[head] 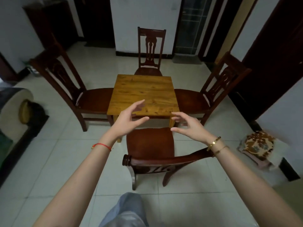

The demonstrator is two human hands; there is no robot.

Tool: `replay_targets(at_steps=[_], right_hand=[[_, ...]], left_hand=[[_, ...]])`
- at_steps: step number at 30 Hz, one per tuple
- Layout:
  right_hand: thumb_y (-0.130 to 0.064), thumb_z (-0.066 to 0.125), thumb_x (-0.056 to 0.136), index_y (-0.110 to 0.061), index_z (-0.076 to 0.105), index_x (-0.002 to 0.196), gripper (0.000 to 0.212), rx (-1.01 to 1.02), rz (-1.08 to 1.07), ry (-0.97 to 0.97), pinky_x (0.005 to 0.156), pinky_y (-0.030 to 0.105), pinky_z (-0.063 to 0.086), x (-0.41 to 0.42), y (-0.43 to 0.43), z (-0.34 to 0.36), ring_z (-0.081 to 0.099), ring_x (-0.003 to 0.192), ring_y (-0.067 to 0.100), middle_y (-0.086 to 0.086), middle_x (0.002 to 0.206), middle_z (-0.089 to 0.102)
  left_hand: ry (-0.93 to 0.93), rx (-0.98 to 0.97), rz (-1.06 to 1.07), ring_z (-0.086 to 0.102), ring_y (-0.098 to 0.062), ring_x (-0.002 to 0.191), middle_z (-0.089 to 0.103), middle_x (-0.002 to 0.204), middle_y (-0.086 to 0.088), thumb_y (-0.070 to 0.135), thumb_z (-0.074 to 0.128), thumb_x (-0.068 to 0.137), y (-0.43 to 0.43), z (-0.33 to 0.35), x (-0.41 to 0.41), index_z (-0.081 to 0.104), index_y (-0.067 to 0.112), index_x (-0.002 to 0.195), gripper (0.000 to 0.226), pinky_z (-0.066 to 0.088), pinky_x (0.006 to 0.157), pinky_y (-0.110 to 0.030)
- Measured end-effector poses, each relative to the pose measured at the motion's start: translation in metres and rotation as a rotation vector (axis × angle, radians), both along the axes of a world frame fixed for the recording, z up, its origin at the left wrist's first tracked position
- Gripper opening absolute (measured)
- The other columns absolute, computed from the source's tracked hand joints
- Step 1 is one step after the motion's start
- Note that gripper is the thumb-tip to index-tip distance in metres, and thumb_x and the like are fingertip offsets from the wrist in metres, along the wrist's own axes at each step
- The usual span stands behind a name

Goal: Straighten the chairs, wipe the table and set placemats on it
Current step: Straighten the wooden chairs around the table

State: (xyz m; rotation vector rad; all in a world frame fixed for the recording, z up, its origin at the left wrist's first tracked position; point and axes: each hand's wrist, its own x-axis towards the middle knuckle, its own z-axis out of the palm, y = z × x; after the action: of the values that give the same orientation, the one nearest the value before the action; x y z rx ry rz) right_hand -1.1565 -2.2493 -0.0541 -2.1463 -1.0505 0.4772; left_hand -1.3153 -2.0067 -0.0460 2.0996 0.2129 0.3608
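Note:
A small square table [147,89] of light wood stands on the tiled floor with dark wooden chairs on all sides. The near chair [150,145] stands slightly askew with its back rail towards me. Another chair [91,99] is on the left, one [195,100] on the right, and a third [151,51] at the far side. My left hand [129,118] and my right hand [188,125] hover above the near chair's seat, palms facing each other, fingers relaxed, holding nothing. No cloth or placemat is in view.
A low stool with a patterned cushion [259,145] stands at the right. A sofa arm [14,108] is at the left edge. Dark doorways and a cabinet line the back wall. My leg [127,210] shows at the bottom.

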Motion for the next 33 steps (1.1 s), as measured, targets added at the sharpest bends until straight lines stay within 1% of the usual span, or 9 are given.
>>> replay_targets(at_steps=[3, 7, 9, 13, 18, 22, 26, 30, 33], right_hand=[[-0.043, 0.074, 0.080, -0.029, 0.042, 0.143, 0.072, -0.028, 0.046, 0.044, 0.101, 0.018, 0.040, -0.007, -0.012, -0.008, 0.051, 0.123, 0.002, -0.010, 0.134, 0.056], [-0.049, 0.075, 0.077, -0.030, 0.039, 0.144, 0.079, -0.104, 0.089, 0.045, 0.099, 0.019, 0.039, -0.012, -0.025, -0.017, 0.049, 0.124, 0.003, -0.011, 0.136, 0.054], [-0.055, 0.074, 0.073, -0.031, 0.039, 0.145, 0.083, -0.125, 0.099, 0.053, 0.103, 0.026, 0.042, -0.013, -0.031, -0.023, 0.049, 0.125, 0.005, -0.010, 0.137, 0.053], [-0.065, 0.073, 0.067, -0.035, 0.035, 0.145, 0.091, -0.188, 0.131, 0.050, 0.109, 0.035, 0.040, -0.009, -0.045, -0.039, 0.046, 0.127, 0.006, -0.011, 0.139, 0.050], [-0.062, 0.078, 0.065, -0.034, 0.034, 0.147, 0.097, -0.306, 0.189, 0.003, 0.103, 0.022, 0.034, 0.002, -0.057, -0.055, 0.040, 0.129, 0.005, -0.009, 0.145, 0.044], [-0.069, 0.078, 0.058, -0.033, 0.039, 0.144, 0.101, -0.514, 0.248, -0.082, 0.106, 0.031, 0.039, 0.004, -0.063, -0.072, 0.041, 0.132, 0.014, -0.008, 0.146, 0.044], [-0.076, 0.072, 0.054, -0.037, 0.052, 0.131, 0.089, -0.597, 0.285, -0.138, 0.101, 0.038, 0.046, 0.007, -0.063, -0.090, 0.049, 0.122, 0.015, -0.007, 0.133, 0.055], [-0.063, 0.075, 0.067, -0.034, 0.056, 0.130, 0.072, -0.598, 0.308, -0.175, 0.096, 0.036, 0.047, 0.009, -0.061, -0.101, 0.052, 0.113, 0.014, -0.008, 0.122, 0.060], [-0.054, 0.075, 0.074, -0.033, 0.059, 0.129, 0.061, -0.596, 0.320, -0.196, 0.091, 0.032, 0.050, 0.011, -0.058, -0.102, 0.058, 0.105, 0.012, -0.010, 0.114, 0.063]], left_hand=[[0.031, -0.001, 0.041, 0.050, -0.003, 0.130, 0.054, 0.142, 0.012, 0.045, 0.073, 0.084, -0.021, -0.008, -0.016, 0.039, 0.034, 0.149, 0.075, 0.042, 0.111, -0.039], [0.086, -0.025, 0.056, 0.043, -0.004, 0.136, 0.051, 0.144, 0.016, 0.060, 0.073, 0.075, -0.034, -0.023, -0.028, 0.037, 0.041, 0.148, 0.084, 0.039, 0.114, -0.041], [0.122, -0.021, 0.042, 0.042, -0.002, 0.137, 0.051, 0.144, 0.017, 0.067, 0.073, 0.071, -0.039, -0.030, -0.030, 0.035, 0.044, 0.148, 0.089, 0.039, 0.114, -0.040], [0.196, 0.006, -0.020, 0.038, -0.004, 0.139, 0.043, 0.150, 0.016, 0.064, 0.077, 0.068, -0.045, -0.048, -0.027, 0.031, 0.043, 0.150, 0.096, 0.038, 0.114, -0.039], [0.392, 0.207, -0.160, 0.042, -0.008, 0.136, 0.043, 0.151, 0.010, 0.063, 0.082, 0.062, -0.045, -0.069, -0.023, 0.029, 0.040, 0.152, 0.107, 0.037, 0.113, -0.035], [0.581, 0.379, -0.239, 0.038, -0.016, 0.141, 0.041, 0.153, 0.007, 0.054, 0.085, 0.066, -0.053, -0.088, -0.027, 0.035, 0.031, 0.151, 0.101, 0.033, 0.114, -0.033], [0.634, 0.441, -0.232, 0.052, -0.017, 0.129, 0.053, 0.144, 0.004, 0.048, 0.084, 0.071, -0.054, -0.103, -0.028, 0.041, 0.030, 0.147, 0.089, 0.043, 0.106, -0.030], [0.587, 0.601, -0.202, 0.060, -0.016, 0.118, 0.062, 0.133, 0.009, 0.049, 0.080, 0.072, -0.050, -0.106, -0.026, 0.053, 0.033, 0.139, 0.074, 0.050, 0.099, -0.035], [0.543, 0.718, -0.248, 0.066, -0.012, 0.100, 0.070, 0.113, 0.013, 0.045, 0.075, 0.077, -0.050, -0.107, -0.026, 0.066, 0.036, 0.123, 0.048, 0.053, 0.085, -0.031]])
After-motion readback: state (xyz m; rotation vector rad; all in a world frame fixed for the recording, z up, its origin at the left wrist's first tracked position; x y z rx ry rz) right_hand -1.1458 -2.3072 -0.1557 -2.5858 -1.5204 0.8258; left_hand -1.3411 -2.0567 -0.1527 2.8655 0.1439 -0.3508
